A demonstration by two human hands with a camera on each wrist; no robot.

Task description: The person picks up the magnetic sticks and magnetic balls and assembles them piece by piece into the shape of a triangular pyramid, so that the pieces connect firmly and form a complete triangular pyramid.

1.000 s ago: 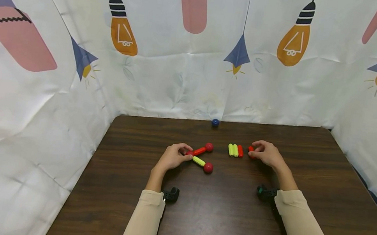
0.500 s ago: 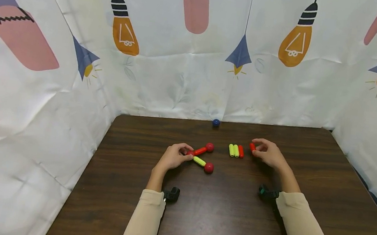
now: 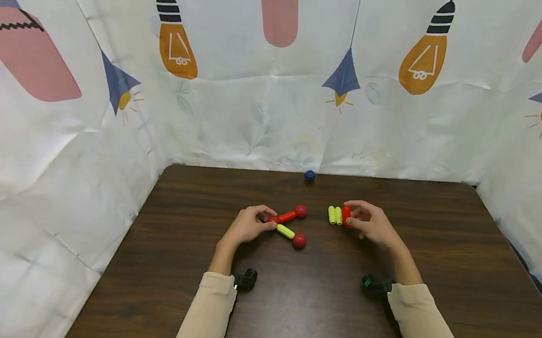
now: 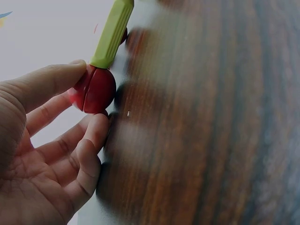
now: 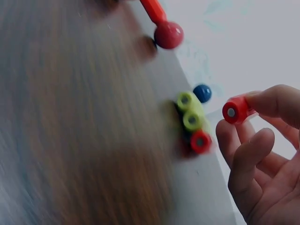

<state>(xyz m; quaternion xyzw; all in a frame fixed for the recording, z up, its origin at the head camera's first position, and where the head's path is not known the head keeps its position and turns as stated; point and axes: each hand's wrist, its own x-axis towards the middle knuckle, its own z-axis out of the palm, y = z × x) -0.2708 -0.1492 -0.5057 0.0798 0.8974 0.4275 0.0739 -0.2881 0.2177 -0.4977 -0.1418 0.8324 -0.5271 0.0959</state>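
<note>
In the head view, my left hand (image 3: pixel 249 225) pinches the red ball (image 4: pixel 96 89) at the corner of a V-shaped piece. From that ball one arm, a yellow-green magnetic rod (image 3: pixel 286 231), runs to a red ball (image 3: pixel 299 241). The other arm, a red rod (image 3: pixel 287 216), ends at another red ball (image 3: pixel 301 211). My right hand (image 3: pixel 372 224) holds a short red magnetic rod (image 5: pixel 236 110) between thumb and fingers, a grey disc showing in its end. Close by stand two yellow-green rods (image 3: pixel 334 216) and a red rod (image 5: pixel 200 141), side by side in a row.
A blue ball (image 3: pixel 309 176) sits at the far edge of the dark wooden table (image 3: pixel 304 308). Behind and beside the table hangs a white cloth (image 3: pixel 227 113) printed with lamps. Both wrists wear black straps, the left strap (image 3: pixel 245 279) lying near the table.
My right hand lifted the red rod beside the row, then carried it left until it overlaps the row's red end in the head view. My left hand stays at the V-shaped piece.
</note>
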